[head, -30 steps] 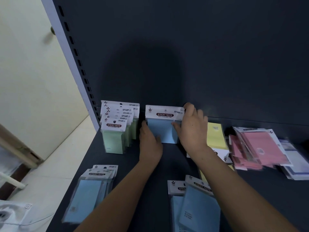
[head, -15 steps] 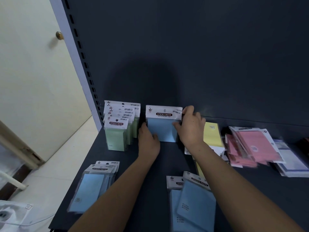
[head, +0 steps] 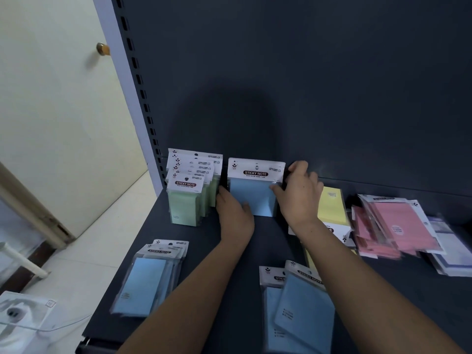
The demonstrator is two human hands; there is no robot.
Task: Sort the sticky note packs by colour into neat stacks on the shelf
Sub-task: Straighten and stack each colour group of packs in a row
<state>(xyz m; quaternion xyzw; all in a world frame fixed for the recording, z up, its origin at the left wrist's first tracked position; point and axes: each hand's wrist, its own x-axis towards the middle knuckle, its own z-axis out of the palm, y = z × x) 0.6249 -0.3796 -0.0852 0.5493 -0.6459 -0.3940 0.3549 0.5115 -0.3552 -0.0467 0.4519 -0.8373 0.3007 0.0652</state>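
Note:
An upright blue sticky note pack (head: pixel 252 192) stands against the back of the dark shelf (head: pixel 204 251). My left hand (head: pixel 233 215) presses on its left edge, and my right hand (head: pixel 298 198) grips its right edge, thumb in front and fingers behind. A row of upright green packs (head: pixel 187 198) stands just left of it. Loose blue packs lie flat at the front left (head: pixel 143 284) and the front middle (head: pixel 298 310). Yellow packs (head: pixel 330 208) lie flat behind my right wrist, pink packs (head: pixel 393 226) further right.
White-and-blue packs (head: pixel 452 249) lie at the far right. The shelf's perforated upright (head: pixel 143 103) bounds the left side, with a cream door (head: pixel 63 98) and pale floor beyond. A clear plastic box (head: pixel 23 312) sits at lower left.
Both hands stay on the upright blue pack. My right hand's fingers have shifted slightly along its top right corner; the view has tilted up a little.

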